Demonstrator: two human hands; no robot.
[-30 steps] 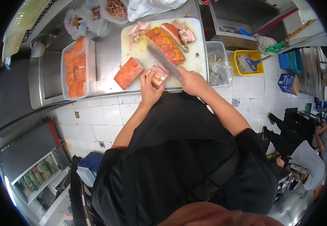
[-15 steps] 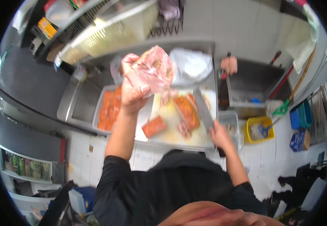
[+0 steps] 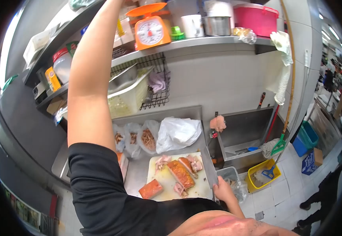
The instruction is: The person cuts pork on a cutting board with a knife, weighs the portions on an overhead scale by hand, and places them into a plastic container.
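Note:
My left arm (image 3: 90,86) reaches up past the top edge of the view, so my left hand and anything it holds are out of sight. Beside the right edge of the cutting board (image 3: 159,192) is my right hand (image 3: 223,189), its fingers closed around the knife handle; the blade is hard to make out against the counter edge. On the board lie a large slab of meat with orange-brown skin (image 3: 181,174), a smaller block of meat (image 3: 151,189) and pale pink meat scraps (image 3: 163,161).
Bags of meat pieces (image 3: 149,135) and a white plastic bag (image 3: 179,134) lie behind the board. Above, a shelf (image 3: 202,41) carries an orange kitchen scale (image 3: 152,31) and a pink tub (image 3: 255,19). Right are a sink (image 3: 244,131) and a yellow bucket (image 3: 260,175).
My left hand, which held a pink piece of meat over the counter, has risen out of view. The camera has tilted up, showing the shelf. My right hand stays by the board.

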